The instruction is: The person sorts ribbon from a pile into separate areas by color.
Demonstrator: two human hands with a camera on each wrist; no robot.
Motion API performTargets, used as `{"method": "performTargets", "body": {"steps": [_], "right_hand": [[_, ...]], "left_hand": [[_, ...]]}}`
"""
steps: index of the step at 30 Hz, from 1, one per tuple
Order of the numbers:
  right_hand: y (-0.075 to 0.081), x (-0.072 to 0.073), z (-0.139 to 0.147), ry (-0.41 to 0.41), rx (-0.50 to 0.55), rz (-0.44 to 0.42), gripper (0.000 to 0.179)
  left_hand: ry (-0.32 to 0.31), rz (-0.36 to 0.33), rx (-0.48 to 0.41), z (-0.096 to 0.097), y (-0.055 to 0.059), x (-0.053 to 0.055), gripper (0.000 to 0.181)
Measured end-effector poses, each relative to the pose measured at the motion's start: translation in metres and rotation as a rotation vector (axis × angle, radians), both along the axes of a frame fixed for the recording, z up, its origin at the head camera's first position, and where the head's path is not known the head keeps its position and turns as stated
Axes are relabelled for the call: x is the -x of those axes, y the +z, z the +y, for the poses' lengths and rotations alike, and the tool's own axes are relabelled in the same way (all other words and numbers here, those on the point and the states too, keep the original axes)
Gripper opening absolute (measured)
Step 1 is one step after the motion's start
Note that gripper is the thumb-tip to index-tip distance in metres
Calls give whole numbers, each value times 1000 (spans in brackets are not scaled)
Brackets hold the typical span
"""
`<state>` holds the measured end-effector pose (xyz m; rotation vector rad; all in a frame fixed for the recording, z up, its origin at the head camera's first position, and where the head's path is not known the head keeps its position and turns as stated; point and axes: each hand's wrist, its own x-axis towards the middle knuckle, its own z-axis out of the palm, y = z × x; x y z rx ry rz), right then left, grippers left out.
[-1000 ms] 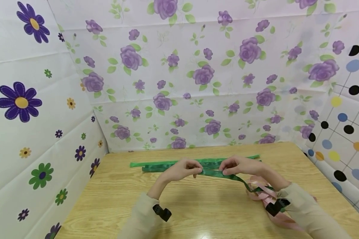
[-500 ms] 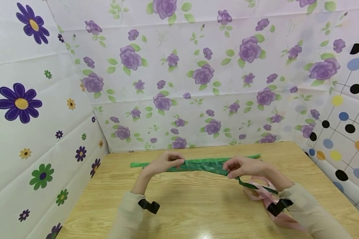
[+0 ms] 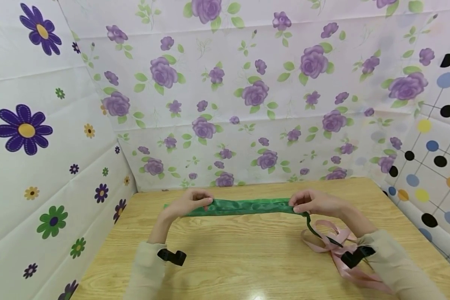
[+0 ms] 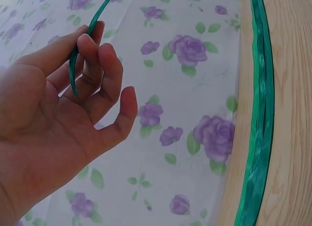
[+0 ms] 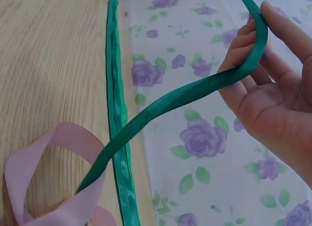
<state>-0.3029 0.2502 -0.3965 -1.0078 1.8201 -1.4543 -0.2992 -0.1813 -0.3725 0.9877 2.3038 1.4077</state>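
Note:
A dark green satin ribbon (image 3: 250, 204) is stretched nearly straight between both hands. My left hand (image 3: 190, 203) pinches it close to one end, and a short tip (image 4: 72, 73) hangs inside the palm in the left wrist view. Thumb and fingers of my right hand (image 3: 320, 204) pinch the ribbon farther along. From there its loose, twisted length (image 5: 178, 98) slopes down into a heap of pink ribbon (image 3: 341, 264). Behind the held ribbon, flat green ribbon strips (image 4: 263, 113) lie side by side along the table's far side, partly hidden in the head view.
The wooden table (image 3: 243, 258) ends at a rear wall covered in purple-flowered cloth (image 3: 225, 141). Patterned cloth also hangs at the left (image 3: 56, 166) and right sides. A black wrist camera (image 3: 172, 256) is strapped over each sleeve.
My left hand has slid left, away from the right hand, and the ribbon span between them has lengthened and straightened. My right hand has shifted slightly right and still pinches the ribbon.

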Motion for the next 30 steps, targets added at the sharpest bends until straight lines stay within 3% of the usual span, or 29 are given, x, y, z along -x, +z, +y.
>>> {"method": "performTargets", "body": {"steps": [7,21,30], "right_hand": [[3,-1,3,40,-29,8,18],[-10,11,31,-44,-62,-10,15],[-20,21,49,-117,-84,-45,18]], "left_hand": [[65,15,25,-21,-1,1,27],[164,-107,35,-64,-23,4,32],[220,-37,104,-86,-35,6,25]]}}
